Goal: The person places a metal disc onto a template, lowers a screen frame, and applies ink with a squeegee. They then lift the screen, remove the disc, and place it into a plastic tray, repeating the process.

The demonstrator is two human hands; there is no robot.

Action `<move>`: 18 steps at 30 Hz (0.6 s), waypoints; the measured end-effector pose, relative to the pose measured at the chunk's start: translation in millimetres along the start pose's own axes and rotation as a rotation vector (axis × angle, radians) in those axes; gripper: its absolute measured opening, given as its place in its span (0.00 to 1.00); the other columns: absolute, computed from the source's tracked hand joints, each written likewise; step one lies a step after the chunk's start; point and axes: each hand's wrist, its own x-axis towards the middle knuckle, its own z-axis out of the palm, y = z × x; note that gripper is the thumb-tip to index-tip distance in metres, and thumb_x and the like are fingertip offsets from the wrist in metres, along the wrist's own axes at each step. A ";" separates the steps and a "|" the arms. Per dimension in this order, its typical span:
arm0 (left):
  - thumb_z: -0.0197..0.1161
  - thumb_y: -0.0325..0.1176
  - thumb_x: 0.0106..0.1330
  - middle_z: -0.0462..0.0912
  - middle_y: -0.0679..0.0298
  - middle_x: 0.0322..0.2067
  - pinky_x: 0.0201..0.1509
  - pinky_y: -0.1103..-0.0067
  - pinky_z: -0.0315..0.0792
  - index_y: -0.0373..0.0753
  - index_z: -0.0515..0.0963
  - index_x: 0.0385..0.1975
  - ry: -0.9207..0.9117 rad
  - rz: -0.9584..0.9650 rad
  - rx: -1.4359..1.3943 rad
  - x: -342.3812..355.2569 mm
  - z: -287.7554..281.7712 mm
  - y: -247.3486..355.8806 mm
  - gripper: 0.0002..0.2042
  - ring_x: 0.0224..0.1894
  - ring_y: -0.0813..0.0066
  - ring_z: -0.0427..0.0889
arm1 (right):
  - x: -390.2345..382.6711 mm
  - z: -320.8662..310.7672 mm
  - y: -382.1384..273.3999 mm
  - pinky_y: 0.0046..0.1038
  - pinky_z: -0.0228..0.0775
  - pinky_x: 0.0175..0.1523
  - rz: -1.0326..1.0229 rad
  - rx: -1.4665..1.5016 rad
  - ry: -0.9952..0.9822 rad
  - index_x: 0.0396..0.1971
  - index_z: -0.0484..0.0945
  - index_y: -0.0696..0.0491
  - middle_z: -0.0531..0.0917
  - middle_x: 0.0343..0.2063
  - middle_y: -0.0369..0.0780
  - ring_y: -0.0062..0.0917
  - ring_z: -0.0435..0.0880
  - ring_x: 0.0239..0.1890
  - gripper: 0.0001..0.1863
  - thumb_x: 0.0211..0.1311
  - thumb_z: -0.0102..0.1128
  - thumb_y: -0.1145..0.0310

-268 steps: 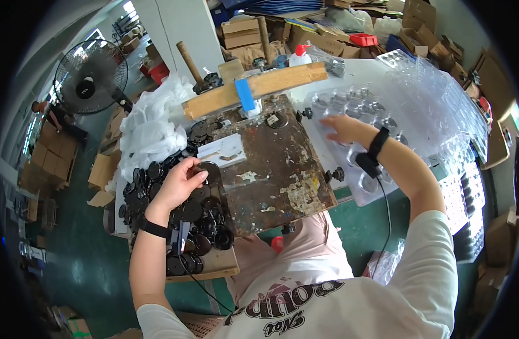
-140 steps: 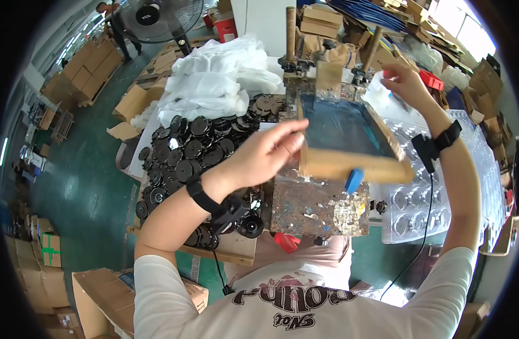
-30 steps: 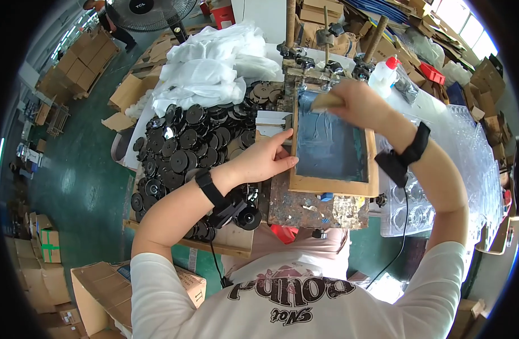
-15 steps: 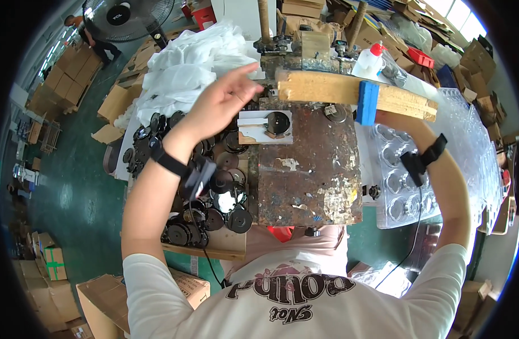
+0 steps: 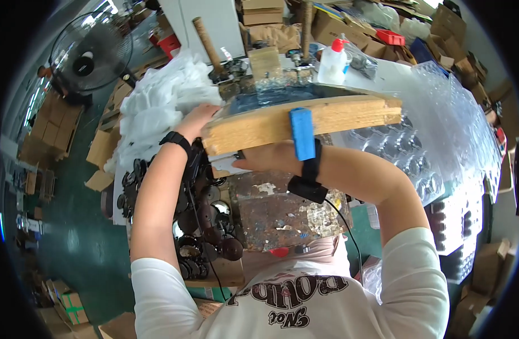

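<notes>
The wooden screen frame (image 5: 302,121) is lifted, tilted up above the stained board (image 5: 287,212); the left hand (image 5: 197,121) has its fingers hidden behind the frame's left end, so their state I cannot tell. The right hand (image 5: 265,164) reaches under it, fingers closed around a small white piece (image 5: 228,164); if the left grip slips, I think the frame may drop on these fingers.

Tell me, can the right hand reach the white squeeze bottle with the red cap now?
Probably not directly. The right hand is under the raised wooden frame, and the frame stands between it and the bottle at the far side.
</notes>
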 end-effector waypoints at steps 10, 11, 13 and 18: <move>0.52 0.43 0.63 0.77 0.44 0.37 0.45 0.70 0.68 0.36 0.74 0.41 -0.039 0.003 0.359 -22.9 -23.9 45.7 0.16 0.44 0.50 0.76 | -22.1 -94.0 -19.4 0.33 0.72 0.42 0.297 0.067 -0.324 0.35 0.80 0.52 0.82 0.31 0.45 0.38 0.80 0.37 0.21 0.44 0.59 0.53; 0.52 0.43 0.63 0.77 0.44 0.37 0.45 0.70 0.68 0.36 0.74 0.41 -0.029 -0.002 0.371 -33.5 -32.3 48.6 0.16 0.44 0.50 0.76 | -24.1 -83.1 -6.9 0.33 0.72 0.42 0.284 0.068 -0.316 0.35 0.80 0.52 0.82 0.31 0.45 0.38 0.80 0.37 0.21 0.44 0.59 0.53; 0.53 0.38 0.63 0.78 0.49 0.37 0.42 0.70 0.70 0.35 0.73 0.40 0.086 -0.082 0.280 -52.0 -50.5 44.4 0.14 0.41 0.53 0.77 | -30.1 -44.8 45.4 0.34 0.72 0.43 0.119 -0.012 0.043 0.34 0.80 0.52 0.82 0.31 0.45 0.38 0.81 0.37 0.21 0.43 0.60 0.52; 0.54 0.28 0.62 0.79 0.61 0.37 0.33 0.76 0.72 0.36 0.72 0.43 0.265 0.047 -0.458 -82.8 -73.5 -22.3 0.10 0.37 0.69 0.77 | -88.4 -79.0 182.2 0.32 0.74 0.41 0.264 -0.141 0.115 0.30 0.81 0.56 0.82 0.27 0.47 0.37 0.82 0.33 0.21 0.43 0.59 0.53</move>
